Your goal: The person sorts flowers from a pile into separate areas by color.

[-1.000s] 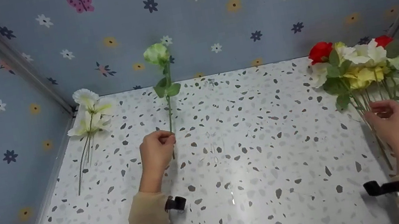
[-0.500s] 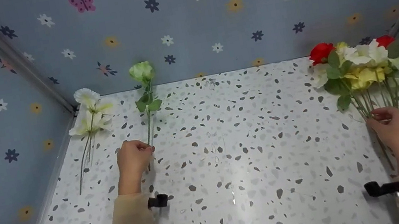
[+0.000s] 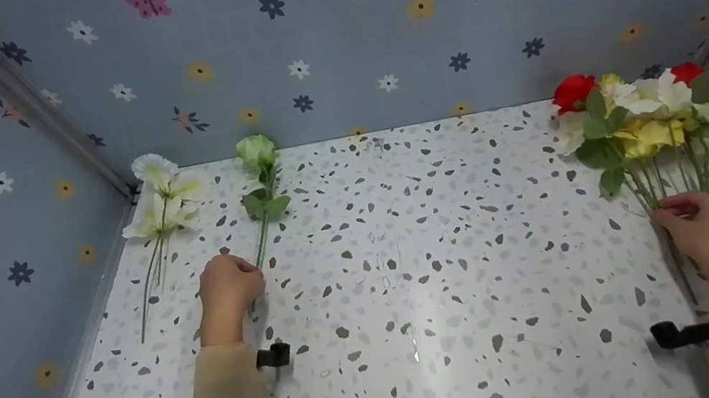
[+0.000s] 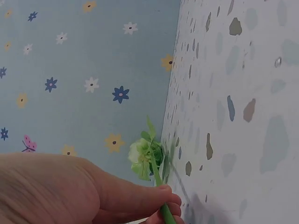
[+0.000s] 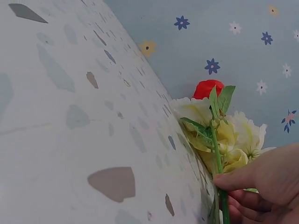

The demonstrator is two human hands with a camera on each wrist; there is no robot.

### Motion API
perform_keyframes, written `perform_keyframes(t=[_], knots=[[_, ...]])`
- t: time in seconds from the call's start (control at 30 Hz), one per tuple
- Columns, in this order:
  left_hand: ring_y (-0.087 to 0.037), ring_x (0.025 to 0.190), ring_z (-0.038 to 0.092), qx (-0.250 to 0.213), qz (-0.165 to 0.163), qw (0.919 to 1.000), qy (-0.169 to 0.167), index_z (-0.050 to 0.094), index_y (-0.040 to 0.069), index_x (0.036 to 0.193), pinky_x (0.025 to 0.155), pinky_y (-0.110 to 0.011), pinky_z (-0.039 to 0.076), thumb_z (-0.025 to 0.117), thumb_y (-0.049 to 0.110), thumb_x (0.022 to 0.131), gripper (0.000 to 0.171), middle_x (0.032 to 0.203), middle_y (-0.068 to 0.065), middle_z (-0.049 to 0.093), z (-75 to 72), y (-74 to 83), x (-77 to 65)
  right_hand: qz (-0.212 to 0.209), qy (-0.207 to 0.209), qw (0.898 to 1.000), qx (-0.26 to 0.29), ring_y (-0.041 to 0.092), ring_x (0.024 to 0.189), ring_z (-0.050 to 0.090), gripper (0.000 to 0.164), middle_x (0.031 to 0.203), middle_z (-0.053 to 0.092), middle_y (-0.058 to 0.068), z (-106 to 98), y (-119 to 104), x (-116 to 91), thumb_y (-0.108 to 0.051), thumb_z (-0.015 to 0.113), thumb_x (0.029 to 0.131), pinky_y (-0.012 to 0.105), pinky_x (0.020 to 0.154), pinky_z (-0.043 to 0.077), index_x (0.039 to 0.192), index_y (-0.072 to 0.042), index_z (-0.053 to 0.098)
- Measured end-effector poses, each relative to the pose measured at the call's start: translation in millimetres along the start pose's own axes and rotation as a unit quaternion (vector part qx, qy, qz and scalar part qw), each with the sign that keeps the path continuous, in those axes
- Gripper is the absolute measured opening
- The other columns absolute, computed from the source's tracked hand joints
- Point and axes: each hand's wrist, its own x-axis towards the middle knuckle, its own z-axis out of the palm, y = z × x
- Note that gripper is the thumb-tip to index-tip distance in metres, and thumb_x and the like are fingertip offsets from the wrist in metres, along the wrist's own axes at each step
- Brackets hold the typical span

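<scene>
My left hand [image 3: 228, 290] pinches the stem of a pale green rose [image 3: 256, 152] between thumb and fingers. In the head view the rose lies low over the table, its head by the back wall; in the left wrist view its green stem [image 4: 158, 179] runs out past the thumb. At the right, my right hand [image 3: 707, 232] pinches a green flower stem [image 5: 218, 161] at the edge of a bunch of red, white and yellow flowers [image 3: 650, 136]. The right wrist view shows a red rose [image 5: 208, 88] above that hand. Several stems are hidden behind the fingers.
White lilies [image 3: 162, 215] with long thin stems lie at the left, beside the green rose. Blue patterned panels [image 3: 340, 34] stand behind and at both sides of the speckled white table [image 3: 412, 276].
My left hand has moved left and the green rose has come down from in front of the wall toward the table. My right hand has slid slightly lower along the stems.
</scene>
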Motion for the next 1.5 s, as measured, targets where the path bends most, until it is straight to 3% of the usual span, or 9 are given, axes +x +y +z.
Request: perform_keyframes(t=[0.27,0.53,0.83,1.0,1.23,1.5], knots=[[-0.032,0.074,0.062,0.005,0.012,0.9999,-0.002,0.073,0.003,0.075,0.063,-0.041,0.05,0.062,0.004,0.076,0.011,0.082,-0.015,0.069,2.8,-2.5,2.0,0.004,-0.026,0.999,0.018,0.023,0.088,0.062,0.047,0.119,0.064,0.018,-1.2,-1.2,-2.0,-0.04,0.059,0.101,0.029,0.06,0.052,0.134,-0.006,0.062],[-0.032,0.072,0.061,0.012,0.003,0.9999,0.0,0.071,0.005,0.068,0.061,-0.038,0.048,0.066,0.005,0.073,0.007,0.077,-0.012,0.068,3.0,-5.1,3.8,-0.006,-0.038,0.999,0.027,0.02,0.087,0.06,0.048,0.118,0.064,0.016,-1.5,-5.5,-1.2,-0.041,0.058,0.101,0.03,0.062,0.052,0.135,-0.007,0.062],[-0.03,0.073,0.06,0.01,0.005,0.9996,-0.027,0.07,0.003,0.077,0.064,-0.042,0.051,0.066,0.007,0.079,0.006,0.078,-0.011,0.067,0.6,-3.5,0.4,-0.021,-0.05,0.998,0.032,0.027,0.102,0.057,0.052,0.119,0.061,0.017,-4.1,-12.5,-2.2,-0.042,0.056,0.102,0.022,0.066,0.049,0.135,-0.002,0.059],[-0.028,0.07,0.06,0.012,0.003,0.9987,-0.05,0.068,0.003,0.079,0.06,-0.038,0.05,0.068,0.01,0.083,0.008,0.079,-0.011,0.066,4.0,1.5,1.3,-0.01,-0.058,0.997,0.046,0.024,0.1,0.056,0.054,0.12,0.06,0.016,-4.8,-12.4,-2.4,-0.042,0.057,0.102,0.021,0.066,0.049,0.137,-0.001,0.058],[-0.027,0.069,0.059,0.013,0.002,0.9987,-0.05,0.067,0.003,0.075,0.058,-0.035,0.048,0.07,0.009,0.082,0.01,0.076,-0.01,0.065,5.6,3.4,1.8,0.0,-0.055,0.997,0.057,0.016,0.091,0.057,0.052,0.118,0.059,0.015,-6.0,-15.2,-4.9,-0.041,0.057,0.102,0.024,0.066,0.051,0.138,-0.003,0.058],[-0.023,0.064,0.058,0.004,-0.009,0.9981,-0.062,0.066,0.004,0.074,0.055,-0.032,0.046,0.07,0.009,0.082,0.011,0.072,-0.008,0.063,4.1,2.0,1.7,0.014,-0.059,0.989,0.132,0.014,0.097,0.061,0.057,0.117,0.058,0.005,-6.6,-28.7,-6.9,-0.043,0.059,0.101,0.019,0.072,0.053,0.142,-0.003,0.053]])
